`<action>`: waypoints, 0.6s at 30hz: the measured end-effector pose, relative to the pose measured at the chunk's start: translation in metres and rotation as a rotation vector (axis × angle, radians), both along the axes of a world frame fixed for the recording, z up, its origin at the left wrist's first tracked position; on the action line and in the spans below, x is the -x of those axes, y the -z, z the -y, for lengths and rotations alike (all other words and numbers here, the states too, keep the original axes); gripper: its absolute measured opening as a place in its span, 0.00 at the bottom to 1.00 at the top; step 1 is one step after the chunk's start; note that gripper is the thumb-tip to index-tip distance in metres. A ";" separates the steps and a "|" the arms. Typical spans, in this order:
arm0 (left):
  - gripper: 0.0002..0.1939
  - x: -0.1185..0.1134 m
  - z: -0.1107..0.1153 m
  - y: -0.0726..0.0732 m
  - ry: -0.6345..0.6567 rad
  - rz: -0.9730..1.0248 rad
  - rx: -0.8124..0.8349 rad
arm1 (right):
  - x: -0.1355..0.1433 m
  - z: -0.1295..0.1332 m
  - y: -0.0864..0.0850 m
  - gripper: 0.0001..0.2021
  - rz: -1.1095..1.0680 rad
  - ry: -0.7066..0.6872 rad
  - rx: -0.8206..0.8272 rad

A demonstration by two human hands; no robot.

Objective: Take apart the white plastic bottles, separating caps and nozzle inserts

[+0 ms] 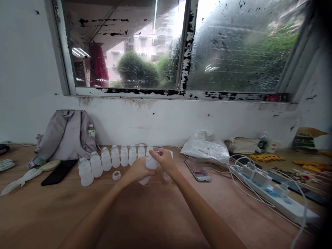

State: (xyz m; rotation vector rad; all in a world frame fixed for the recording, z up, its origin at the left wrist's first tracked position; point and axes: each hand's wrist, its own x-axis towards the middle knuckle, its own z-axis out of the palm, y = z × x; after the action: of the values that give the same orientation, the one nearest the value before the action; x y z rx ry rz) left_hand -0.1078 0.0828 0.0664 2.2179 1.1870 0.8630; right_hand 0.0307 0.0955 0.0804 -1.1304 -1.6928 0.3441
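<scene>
My left hand (140,169) is closed around a frosted white baby bottle (150,163), which it holds just above the table. The fingers of my right hand (164,159) are closed at the upper part of that bottle; exactly what they pinch is partly hidden. A row of similar baby bottles (106,159) with translucent domed caps stands upright to the left and behind my hands. On the table left of my left hand lies a white ring (116,175). Below my right wrist is a clear, rounded piece (167,176), partly covered by the arm.
A phone (198,170) and a white plastic parcel (204,147) lie to the right. Beyond them runs a power strip (275,195) with plugs and loose cables. At left are a grey backpack (67,135), a black phone (59,172) and a plastic bag (23,179).
</scene>
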 end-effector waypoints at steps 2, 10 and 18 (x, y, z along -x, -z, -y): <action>0.10 0.000 0.001 -0.001 0.012 0.007 0.012 | 0.000 -0.001 0.001 0.22 -0.009 -0.038 -0.002; 0.09 0.002 0.007 -0.006 0.151 0.159 0.182 | -0.002 -0.002 0.006 0.21 -0.092 -0.162 0.012; 0.12 0.004 0.015 -0.006 0.515 0.546 0.749 | 0.000 0.019 -0.009 0.17 -0.306 -0.420 0.132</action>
State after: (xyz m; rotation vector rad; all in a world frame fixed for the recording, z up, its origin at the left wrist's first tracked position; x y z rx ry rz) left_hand -0.1114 0.0676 0.0721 1.4285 0.5050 0.6036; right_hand 0.0303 0.0766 0.0895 -0.7577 -1.6382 0.8586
